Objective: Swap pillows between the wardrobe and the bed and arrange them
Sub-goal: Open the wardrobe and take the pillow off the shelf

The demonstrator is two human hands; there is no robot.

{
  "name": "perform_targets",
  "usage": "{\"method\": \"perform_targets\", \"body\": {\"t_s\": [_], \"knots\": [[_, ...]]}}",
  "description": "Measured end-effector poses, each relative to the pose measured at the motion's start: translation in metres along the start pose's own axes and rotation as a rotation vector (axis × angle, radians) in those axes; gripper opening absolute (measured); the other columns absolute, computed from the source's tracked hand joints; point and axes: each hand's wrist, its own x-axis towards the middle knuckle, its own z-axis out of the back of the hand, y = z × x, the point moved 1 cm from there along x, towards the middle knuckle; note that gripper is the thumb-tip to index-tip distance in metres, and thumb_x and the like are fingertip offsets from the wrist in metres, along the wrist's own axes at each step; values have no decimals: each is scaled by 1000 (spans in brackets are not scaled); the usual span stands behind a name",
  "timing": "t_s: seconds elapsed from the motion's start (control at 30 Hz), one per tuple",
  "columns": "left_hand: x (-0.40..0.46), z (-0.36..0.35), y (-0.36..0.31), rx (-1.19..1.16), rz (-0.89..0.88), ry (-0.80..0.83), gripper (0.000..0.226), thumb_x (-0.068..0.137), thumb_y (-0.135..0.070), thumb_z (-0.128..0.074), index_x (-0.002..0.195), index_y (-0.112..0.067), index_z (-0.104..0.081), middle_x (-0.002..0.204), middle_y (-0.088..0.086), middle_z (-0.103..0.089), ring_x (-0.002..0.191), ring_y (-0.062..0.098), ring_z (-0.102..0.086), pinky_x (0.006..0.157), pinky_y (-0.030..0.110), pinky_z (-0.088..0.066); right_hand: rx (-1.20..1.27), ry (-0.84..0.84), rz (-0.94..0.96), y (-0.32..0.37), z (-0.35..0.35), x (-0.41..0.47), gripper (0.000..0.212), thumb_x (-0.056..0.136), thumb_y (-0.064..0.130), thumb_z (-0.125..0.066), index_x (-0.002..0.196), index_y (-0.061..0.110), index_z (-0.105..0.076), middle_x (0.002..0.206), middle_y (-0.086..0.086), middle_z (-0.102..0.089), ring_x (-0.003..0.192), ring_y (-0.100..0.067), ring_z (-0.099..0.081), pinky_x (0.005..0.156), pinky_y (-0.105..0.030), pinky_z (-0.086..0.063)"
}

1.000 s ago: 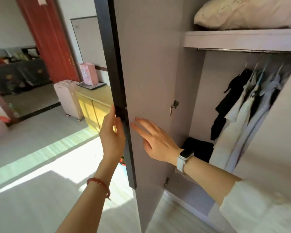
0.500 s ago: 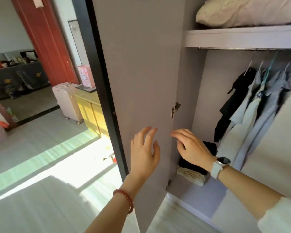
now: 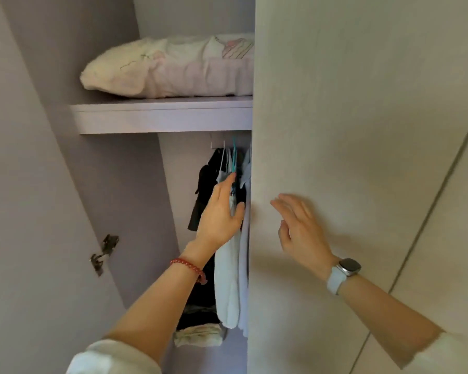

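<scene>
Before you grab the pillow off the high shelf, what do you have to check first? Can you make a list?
1. Left door swung out of the way: ok, the pillow shows on the shelf.
2. Right door open: not ok, it covers the pillow's right end.
3. Left hand free: ok, empty, fingers at the hanging clothes.
4. Right hand free: ok, empty, in front of the right door.
5. Nothing stacked on the pillow: ok for the part in view.
6. Whole pillow clear to slide out: cannot tell, its right end is hidden.

pillow: right end behind closed door | hanging clothes: partly hidden by door, left hand
</scene>
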Motion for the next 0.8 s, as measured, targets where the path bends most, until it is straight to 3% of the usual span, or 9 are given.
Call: {"method": "perform_targets", "body": {"t_s": [0.1, 0.2, 0.3, 0.37, 0.43, 0.53, 0.67, 0.8], "knots": [[30, -25, -15, -256, 42, 148, 84, 86, -11, -61, 146, -14, -2, 149, 1, -26, 134, 15, -27, 105, 24, -26, -35, -4, -1, -12, 1, 4, 50, 76, -7, -51, 125, 3, -47, 132, -20, -48, 121, -37, -44, 97, -48, -45], [35, -32, -25, -473, 93, 171, 83, 81, -6, -65, 144, -15, -12, 132, -13, -38, 120, 2, -38, 95, 10, -36, -35, -2, -2, -12, -3, 1, 54, 76, -6, -50, 128, 5, -45, 135, -19, -45, 125, -35, -42, 99, -46, -43], [25, -23, -29, -566, 122, 172, 65, 82, 6, -57, 135, -19, -30, 123, 3, -52, 111, 19, -52, 92, 30, -48, -22, -24, -46, -4, -3, -7, 53, 78, -5, -49, 130, 6, -42, 139, -17, -40, 129, -33, -37, 103, -43, -39], [14, -12, -35, -578, 105, 188, 58, 82, 10, -53, 128, -21, -36, 118, 6, -54, 107, 22, -54, 91, 37, -48, -16, -49, -75, 5, 0, -17, 53, 79, -5, -48, 130, 7, -42, 140, -17, -39, 129, -32, -36, 104, -42, -38], [-5, -2, -44, -594, 50, 234, 58, 81, 12, -49, 126, -23, -39, 111, 0, -57, 99, 16, -57, 85, 29, -51, -3, -91, -105, 18, 5, -33, 52, 80, -5, -48, 130, 6, -42, 140, -18, -39, 129, -32, -37, 102, -39, -37], [-38, 9, -59, -618, -27, 349, 62, 81, 13, -45, 130, -23, -39, 105, -8, -58, 92, 8, -58, 77, 19, -50, 20, -182, -186, 40, 14, -64, 51, 82, -4, -47, 131, 9, -40, 141, -17, -36, 126, -26, -37, 97, -24, -35], [-76, 16, -85, -597, -168, 478, 71, 84, 13, -43, 139, -27, -21, 116, -11, -50, 97, -6, -54, 84, 10, -44, 40, -270, -279, 69, 34, -110, 49, 86, 6, -44, 134, 10, -35, 141, -17, -35, 129, -24, -35, 105, -13, -22], [-103, 12, -122, -584, -391, 587, 70, 78, -1, -40, 140, -28, -20, 121, -15, -41, 106, -12, -45, 92, 3, -33, 113, -360, -363, 84, 66, -153, 50, 87, 14, -44, 135, 8, -31, 141, -15, -36, 130, -23, -36, 108, -31, -32]]}}
